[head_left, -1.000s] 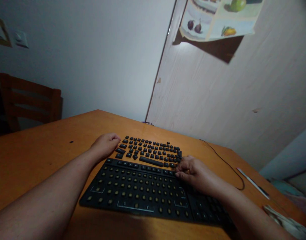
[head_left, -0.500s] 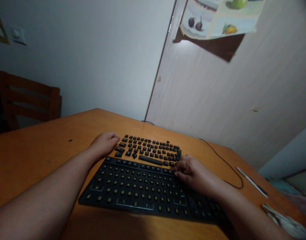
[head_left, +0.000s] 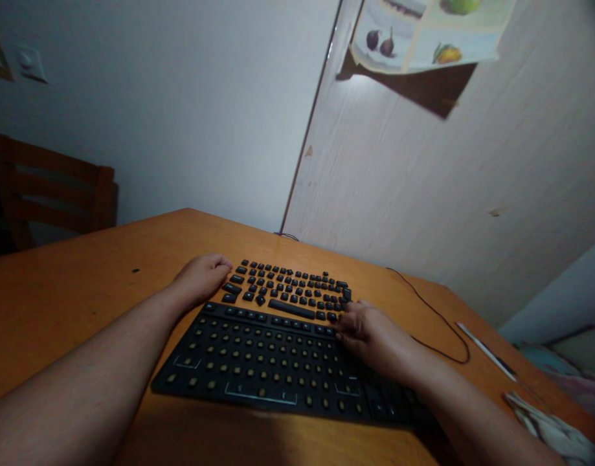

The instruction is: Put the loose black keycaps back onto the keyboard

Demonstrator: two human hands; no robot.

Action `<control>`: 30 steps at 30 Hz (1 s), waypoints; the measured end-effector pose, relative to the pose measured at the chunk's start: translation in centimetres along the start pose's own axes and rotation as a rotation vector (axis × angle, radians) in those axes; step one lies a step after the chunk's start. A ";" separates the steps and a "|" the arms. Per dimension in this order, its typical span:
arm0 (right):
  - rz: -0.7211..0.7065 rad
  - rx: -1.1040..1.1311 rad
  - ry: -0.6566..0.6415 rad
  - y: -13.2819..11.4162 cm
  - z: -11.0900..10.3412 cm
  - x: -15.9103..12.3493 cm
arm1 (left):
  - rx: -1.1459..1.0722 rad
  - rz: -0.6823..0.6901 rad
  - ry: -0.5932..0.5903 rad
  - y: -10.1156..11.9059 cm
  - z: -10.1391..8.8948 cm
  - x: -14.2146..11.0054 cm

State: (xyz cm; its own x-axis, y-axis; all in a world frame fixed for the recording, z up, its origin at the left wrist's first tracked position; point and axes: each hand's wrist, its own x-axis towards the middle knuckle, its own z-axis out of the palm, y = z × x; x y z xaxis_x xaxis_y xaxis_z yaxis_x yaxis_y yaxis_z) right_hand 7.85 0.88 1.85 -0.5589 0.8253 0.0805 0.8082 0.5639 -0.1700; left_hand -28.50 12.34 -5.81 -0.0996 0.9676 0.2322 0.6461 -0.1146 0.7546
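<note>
A black keyboard (head_left: 258, 356) lies on the wooden table with most of its main key posts bare; its top row of keycaps (head_left: 243, 314) is in place. Beyond it, loose black keycaps (head_left: 287, 285) are laid out in rows, with a long space bar (head_left: 291, 309) nearest the keyboard. My left hand (head_left: 204, 277) rests as a loose fist on the table, just left of the loose keycaps. At the right end of the top row, my right hand (head_left: 362, 329) has its fingers curled together against the keyboard. Whatever they grip is hidden, and my wrist covers part of the number pad.
A dark cable (head_left: 440, 315) curves over the table on the right. Beyond it lie a thin white stick-like object (head_left: 486, 349) and a crumpled cloth (head_left: 550, 427). A wooden chair (head_left: 54, 188) stands at the far left. One small dark piece (head_left: 136, 270) lies left of my hand.
My right fingers have drawn slightly closer together at the keyboard's top right. My left hand stays in place. The whole view has shifted slightly.
</note>
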 end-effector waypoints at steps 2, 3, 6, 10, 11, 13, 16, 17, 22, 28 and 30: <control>0.010 -0.031 0.011 -0.2 0.1 -0.1 | 0.002 0.001 0.004 0.1 0.0 0.0; 0.019 -0.055 0.022 -0.4 0.2 -0.2 | 0.005 0.003 0.008 0.1 0.0 0.0; 0.050 -0.140 0.072 -1.1 0.4 -0.6 | 0.028 0.013 0.009 0.3 -0.1 0.0; 0.032 -0.233 0.042 -2.2 0.5 -1.4 | 0.032 0.026 0.006 0.3 -0.1 0.1; 0.031 -0.259 0.016 -2.4 0.5 -1.6 | 0.025 0.024 0.007 0.2 -0.1 0.1; 0.041 -0.321 -0.016 -2.7 0.7 -1.9 | 0.016 0.020 0.005 0.1 0.0 0.1; 0.051 -0.395 -0.012 -2.6 1.5 -2.0 | 0.015 0.023 0.008 0.0 0.1 0.1; 0.055 -0.407 -0.002 -2.5 1.9 -1.9 | 0.015 0.025 0.008 0.1 0.0 0.0; 0.086 -0.433 -0.053 -2.9 3.0 -1.5 | 0.004 0.008 0.008 0.4 -0.1 -0.1; 0.105 -0.400 -0.037 -3.1 1.3 -1.3 | 0.004 0.009 -0.003 0.4 -0.1 -0.1; 0.084 -0.297 -0.011 -2.3 0.6 -1.3 | 0.009 0.013 -0.006 0.4 -0.1 -0.1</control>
State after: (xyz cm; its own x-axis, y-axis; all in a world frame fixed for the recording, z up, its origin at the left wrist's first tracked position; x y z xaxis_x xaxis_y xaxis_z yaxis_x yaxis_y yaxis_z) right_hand 6.63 -1.49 1.51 -0.4884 0.8700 0.0675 0.8697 0.4790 0.1193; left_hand -28.35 12.19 -5.47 -0.0862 0.9673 0.2384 0.6538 -0.1257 0.7461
